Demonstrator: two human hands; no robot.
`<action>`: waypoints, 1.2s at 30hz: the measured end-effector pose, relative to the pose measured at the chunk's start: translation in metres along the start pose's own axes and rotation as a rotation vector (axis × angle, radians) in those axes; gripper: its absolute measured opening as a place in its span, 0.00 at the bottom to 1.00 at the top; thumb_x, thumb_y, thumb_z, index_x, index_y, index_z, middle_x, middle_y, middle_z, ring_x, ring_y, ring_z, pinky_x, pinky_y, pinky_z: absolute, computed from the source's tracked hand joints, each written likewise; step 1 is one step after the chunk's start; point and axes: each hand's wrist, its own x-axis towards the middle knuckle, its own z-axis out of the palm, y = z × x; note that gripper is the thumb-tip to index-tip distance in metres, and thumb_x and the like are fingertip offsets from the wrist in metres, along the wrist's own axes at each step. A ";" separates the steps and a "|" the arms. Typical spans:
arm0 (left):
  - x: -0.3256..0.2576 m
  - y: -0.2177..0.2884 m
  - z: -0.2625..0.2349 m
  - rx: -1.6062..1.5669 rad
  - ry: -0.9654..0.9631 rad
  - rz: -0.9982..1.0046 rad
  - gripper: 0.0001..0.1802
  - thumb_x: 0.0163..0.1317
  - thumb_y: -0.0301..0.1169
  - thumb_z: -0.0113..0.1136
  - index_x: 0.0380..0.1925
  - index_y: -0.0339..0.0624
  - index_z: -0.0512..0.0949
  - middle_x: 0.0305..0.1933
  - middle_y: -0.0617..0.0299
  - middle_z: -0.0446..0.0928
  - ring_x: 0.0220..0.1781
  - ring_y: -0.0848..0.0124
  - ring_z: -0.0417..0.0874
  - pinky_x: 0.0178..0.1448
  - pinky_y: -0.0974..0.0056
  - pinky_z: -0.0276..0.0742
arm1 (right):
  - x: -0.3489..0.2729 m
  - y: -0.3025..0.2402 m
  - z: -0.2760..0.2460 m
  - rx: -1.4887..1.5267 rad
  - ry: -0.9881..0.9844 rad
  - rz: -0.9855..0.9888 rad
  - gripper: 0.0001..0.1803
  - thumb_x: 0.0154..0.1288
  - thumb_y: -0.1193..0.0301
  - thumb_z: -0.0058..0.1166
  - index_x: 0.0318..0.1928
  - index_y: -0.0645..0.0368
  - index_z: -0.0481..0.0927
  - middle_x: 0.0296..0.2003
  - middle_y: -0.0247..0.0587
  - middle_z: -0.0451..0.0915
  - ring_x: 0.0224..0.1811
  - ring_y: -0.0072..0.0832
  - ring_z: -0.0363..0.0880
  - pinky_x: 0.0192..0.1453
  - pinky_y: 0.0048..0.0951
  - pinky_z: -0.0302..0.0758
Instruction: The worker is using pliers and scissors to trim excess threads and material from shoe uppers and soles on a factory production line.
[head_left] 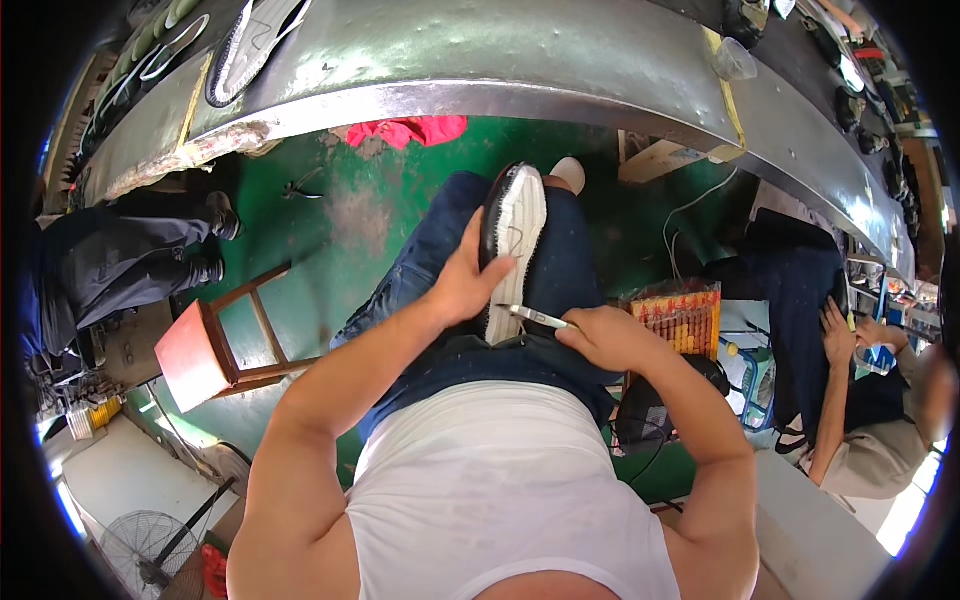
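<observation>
Shoe (521,225) | left hand (468,283) gripping its side | ahead-left of right hand (606,338), pinching pen-like tool (538,318)

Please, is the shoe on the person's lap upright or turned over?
Turned over: the shoe shows its pale underside facing up; the left hand holds its side.

Green-painted floor (275,155) with a pale scuffed patch (362,215), long metal-topped workbench (500,55) curving across the top, glare along its edge, wooden stool (262,325) with a red seat (190,355) at left, wire-caged fan (145,550) at lower left, bright white light (908,515) at lower right
</observation>
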 end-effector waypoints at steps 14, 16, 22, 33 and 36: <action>-0.034 -0.016 0.006 0.400 -0.148 0.032 0.64 0.62 0.29 0.64 0.71 0.31 0.16 0.79 0.35 0.35 0.82 0.54 0.38 0.81 0.61 0.40 | 0.012 -0.016 -0.003 0.183 0.333 -0.073 0.19 0.74 0.58 0.48 0.45 0.65 0.77 0.37 0.59 0.81 0.39 0.59 0.80 0.46 0.49 0.77; -0.034 -0.013 0.001 0.620 -0.088 0.054 0.62 0.60 0.36 0.67 0.73 0.29 0.26 0.77 0.30 0.40 0.80 0.44 0.46 0.81 0.55 0.46 | 0.025 -0.003 0.002 0.051 0.200 0.029 0.18 0.75 0.60 0.47 0.43 0.65 0.76 0.35 0.58 0.81 0.39 0.59 0.80 0.45 0.48 0.77; 0.043 0.010 -0.015 -0.287 0.019 -0.210 0.35 0.67 0.44 0.62 0.64 0.28 0.66 0.54 0.49 0.78 0.53 0.67 0.80 0.60 0.60 0.75 | 0.022 0.032 0.042 1.028 0.409 0.116 0.19 0.78 0.62 0.41 0.39 0.67 0.76 0.29 0.43 0.82 0.31 0.31 0.83 0.39 0.31 0.78; 0.153 0.310 -0.185 1.046 0.289 0.438 0.34 0.63 0.49 0.64 0.61 0.35 0.72 0.48 0.49 0.83 0.46 0.59 0.85 0.54 0.56 0.79 | 0.027 0.048 0.032 0.896 0.360 0.087 0.22 0.79 0.60 0.38 0.39 0.66 0.77 0.28 0.42 0.82 0.29 0.29 0.83 0.38 0.31 0.78; 0.272 0.333 -0.193 1.913 0.330 0.296 0.40 0.65 0.52 0.60 0.70 0.42 0.63 0.64 0.47 0.74 0.66 0.48 0.74 0.71 0.51 0.65 | 0.030 0.050 0.029 0.984 0.348 0.114 0.21 0.80 0.60 0.37 0.40 0.66 0.77 0.29 0.41 0.83 0.30 0.27 0.83 0.38 0.30 0.78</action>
